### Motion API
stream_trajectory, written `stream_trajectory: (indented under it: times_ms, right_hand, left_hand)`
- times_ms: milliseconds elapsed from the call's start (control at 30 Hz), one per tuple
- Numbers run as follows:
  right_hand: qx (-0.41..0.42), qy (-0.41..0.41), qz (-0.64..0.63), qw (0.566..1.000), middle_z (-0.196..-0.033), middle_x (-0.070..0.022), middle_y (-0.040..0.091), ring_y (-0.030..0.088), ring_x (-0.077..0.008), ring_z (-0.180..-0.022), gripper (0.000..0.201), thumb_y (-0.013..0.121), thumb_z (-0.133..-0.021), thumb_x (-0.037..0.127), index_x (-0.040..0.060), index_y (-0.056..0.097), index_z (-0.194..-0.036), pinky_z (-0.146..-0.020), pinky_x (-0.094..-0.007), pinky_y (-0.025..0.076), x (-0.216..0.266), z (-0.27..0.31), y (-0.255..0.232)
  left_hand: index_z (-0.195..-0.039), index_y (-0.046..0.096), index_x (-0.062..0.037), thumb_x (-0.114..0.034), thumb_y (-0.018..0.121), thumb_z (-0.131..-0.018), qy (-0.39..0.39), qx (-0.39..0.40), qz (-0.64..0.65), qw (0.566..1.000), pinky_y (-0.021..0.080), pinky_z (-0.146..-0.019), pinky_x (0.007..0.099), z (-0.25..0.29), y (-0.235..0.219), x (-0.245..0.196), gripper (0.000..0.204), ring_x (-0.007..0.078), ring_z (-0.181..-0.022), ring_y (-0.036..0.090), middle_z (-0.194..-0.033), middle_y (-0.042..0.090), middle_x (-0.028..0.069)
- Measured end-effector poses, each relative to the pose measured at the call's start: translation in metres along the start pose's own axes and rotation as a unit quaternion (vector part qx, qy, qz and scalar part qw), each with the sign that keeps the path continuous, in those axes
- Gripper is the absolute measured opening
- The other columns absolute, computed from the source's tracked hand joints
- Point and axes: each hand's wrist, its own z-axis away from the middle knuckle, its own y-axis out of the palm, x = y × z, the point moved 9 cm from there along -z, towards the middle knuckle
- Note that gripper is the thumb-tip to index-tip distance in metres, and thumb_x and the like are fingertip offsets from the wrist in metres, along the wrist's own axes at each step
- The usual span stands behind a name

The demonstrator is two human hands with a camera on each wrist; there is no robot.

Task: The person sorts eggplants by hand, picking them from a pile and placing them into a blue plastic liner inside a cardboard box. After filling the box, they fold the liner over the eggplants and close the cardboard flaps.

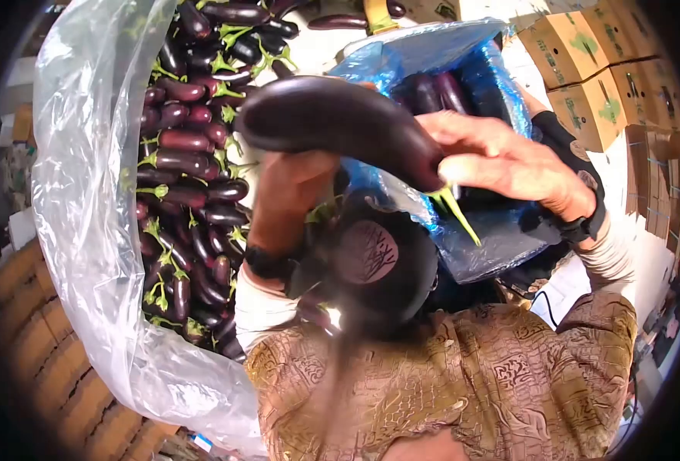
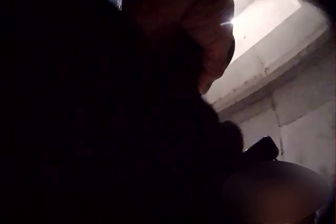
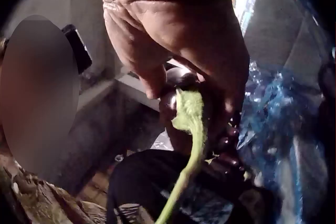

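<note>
A large dark purple eggplant (image 1: 332, 119) is held up crosswise in the head view, its green stem (image 1: 457, 215) pointing down at the right end. My right hand (image 1: 509, 157) grips that stem end between thumb and fingers; the right wrist view shows this hand (image 3: 173, 29) around the eggplant, with the stem (image 3: 191, 140) hanging toward the camera. Under the eggplant's left part, my left hand (image 1: 298, 180) holds it from below and behind, most of its fingers hidden. The left wrist view is very dark, showing only part of the hand (image 2: 210, 40).
To the left lies a big heap of eggplants (image 1: 190, 161) bordered by a clear plastic sheet (image 1: 86, 207). Behind the right hand stands a box with a blue plastic liner (image 1: 501, 84), holding several eggplants (image 1: 432, 92). Cardboard boxes (image 1: 586, 84) are stacked at the upper right.
</note>
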Motion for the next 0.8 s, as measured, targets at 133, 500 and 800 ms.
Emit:
stream_trajectory:
  times_ms: [133,500,800]
  right_hand:
    - [0.001,0.033,-0.006,0.999,-0.114,-0.0077,0.060,0.058,-0.0148,-0.105,0.059,0.064,-0.091,0.028,0.0031,0.042,-0.139,-0.094,-0.0306,0.046,-0.018,0.010,-0.009]
    - [-0.196,0.142,0.018,0.970,-0.105,-0.0072,0.054,0.057,-0.0116,-0.095,0.050,0.061,-0.094,0.027,0.0027,0.042,-0.133,-0.083,-0.0271,0.051,-0.065,0.056,-0.069]
    - [-0.003,0.209,0.495,0.843,-0.108,-0.0349,0.060,0.057,-0.0471,-0.106,0.075,0.062,-0.089,0.032,-0.0145,0.029,-0.137,-0.090,-0.0457,0.047,-0.132,-0.027,-0.069]
  left_hand:
    - [-0.133,0.050,0.0017,-0.016,0.060,-0.090,0.012,0.054,-0.515,0.855,0.047,-0.098,0.0374,-0.020,0.007,0.012,0.047,0.0229,-0.112,0.060,-0.122,0.062,0.0124]
    - [-0.135,0.048,-0.0021,-0.017,0.059,-0.094,-0.166,-0.222,-0.164,0.947,0.048,-0.088,0.0295,0.069,-0.088,0.050,0.045,0.0195,-0.104,0.062,-0.117,0.063,0.0128]
    - [-0.131,0.050,0.0006,-0.019,0.062,-0.093,-0.218,-0.327,-0.156,0.906,0.050,-0.085,0.0279,0.126,-0.122,0.101,0.045,0.0188,-0.098,0.064,-0.114,0.064,0.0141]
